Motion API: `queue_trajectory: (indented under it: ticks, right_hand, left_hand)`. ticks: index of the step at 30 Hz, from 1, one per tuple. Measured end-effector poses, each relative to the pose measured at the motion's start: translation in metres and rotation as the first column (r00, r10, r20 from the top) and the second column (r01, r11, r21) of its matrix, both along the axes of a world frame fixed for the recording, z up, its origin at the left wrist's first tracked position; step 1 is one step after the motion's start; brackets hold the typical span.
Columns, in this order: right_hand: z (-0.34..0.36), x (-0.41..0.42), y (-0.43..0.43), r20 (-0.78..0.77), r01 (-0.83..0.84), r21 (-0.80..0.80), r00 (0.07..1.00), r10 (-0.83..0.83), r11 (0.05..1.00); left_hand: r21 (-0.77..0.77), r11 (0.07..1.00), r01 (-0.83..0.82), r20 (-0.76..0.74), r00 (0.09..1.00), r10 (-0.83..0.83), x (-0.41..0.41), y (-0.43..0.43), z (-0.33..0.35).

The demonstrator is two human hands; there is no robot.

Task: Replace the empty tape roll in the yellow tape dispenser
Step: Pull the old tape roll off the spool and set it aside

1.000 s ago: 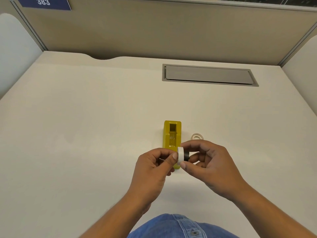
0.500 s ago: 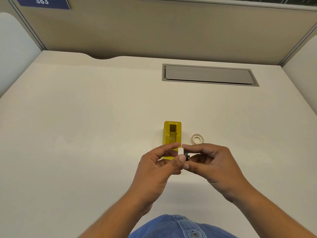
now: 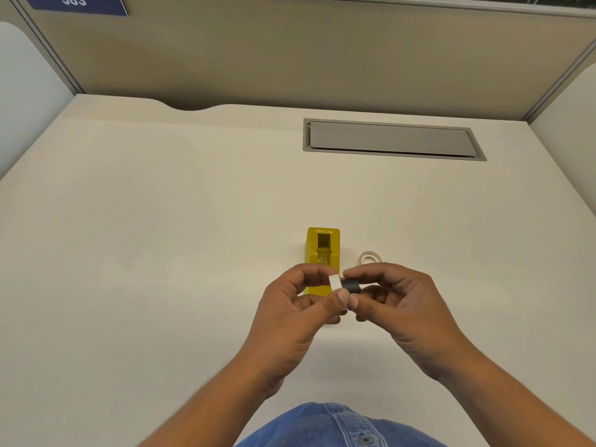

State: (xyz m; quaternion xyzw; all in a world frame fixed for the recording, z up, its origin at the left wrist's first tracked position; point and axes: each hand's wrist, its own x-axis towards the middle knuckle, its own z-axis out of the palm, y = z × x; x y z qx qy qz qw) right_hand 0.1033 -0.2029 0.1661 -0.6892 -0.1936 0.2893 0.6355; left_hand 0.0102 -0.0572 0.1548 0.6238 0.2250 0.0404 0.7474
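Cream bench [image 3: 161,253] in a partitioned cubicle: two hands separating a roll from its hub above the yellow tape dispenser [image 3: 323,245].

Left hand [image 3: 300,314] pinches the white tape roll [image 3: 335,282]; right hand [image 3: 403,304] pinches the black hub [image 3: 351,285]. A second ago the two sat nested; now the hub shows beside the roll, so it looks mostly pulled free. Another pale roll [image 3: 371,258] lies just right of the dispenser, whose cradle is empty.

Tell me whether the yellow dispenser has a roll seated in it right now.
No roll. The yellow dispenser's well shows open and bare; the black hub is out, held by the right hand.
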Motion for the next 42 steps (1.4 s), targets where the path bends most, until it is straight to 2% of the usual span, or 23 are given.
queue_trajectory:
  ticks: [6, 11, 16, 20, 25, 30, 33, 42]
  right_hand:
    - [0.0, -0.001, 0.002, 0.063, 0.001, -0.046, 0.998, 0.002, 0.999]
    - [-0.004, 0.0, 0.001, 0.046, 0.041, -0.049, 0.998, -0.039, 0.998]
    - [-0.006, 0.002, -0.004, 0.072, 0.02, -0.033, 0.997, -0.018, 0.999]
    - [-0.005, 0.001, -0.004, 0.109, 0.067, -0.04, 0.992, -0.062, 0.997]
    - [-0.007, 0.0, -0.002, 0.132, 0.083, -0.054, 0.988, -0.075, 0.995]
    - [-0.01, -0.002, -0.001, 0.315, 0.112, -0.195, 0.948, -0.046, 0.974]
    - [-0.012, -0.001, 0.001, 0.376, 0.12, -0.208, 0.926, -0.034, 0.971]
    - [-0.015, 0.003, -0.002, 0.454, 0.043, -0.161, 0.89, 0.036, 0.986]
  left_hand:
    - [0.091, 0.996, 0.02, -0.007, 1.0, -0.02, 0.002, -0.002, 0.0]
    - [0.163, 0.985, 0.064, -0.022, 0.998, -0.061, 0.003, -0.005, 0.002]
    - [0.168, 0.984, 0.063, -0.049, 0.997, -0.055, 0.007, -0.005, 0.001]
    - [0.183, 0.981, 0.068, -0.089, 0.995, -0.052, 0.008, -0.004, -0.001]
    - [0.054, 0.998, -0.008, -0.072, 0.997, 0.012, 0.01, -0.006, -0.001]
    - [-0.092, 0.988, -0.123, -0.072, 0.991, 0.117, 0.01, -0.009, 0.0]
    - [-0.141, 0.98, -0.144, -0.072, 0.988, 0.135, 0.011, -0.01, 0.001]
    - [-0.096, 0.977, -0.19, -0.104, 0.978, 0.18, 0.013, -0.001, -0.001]
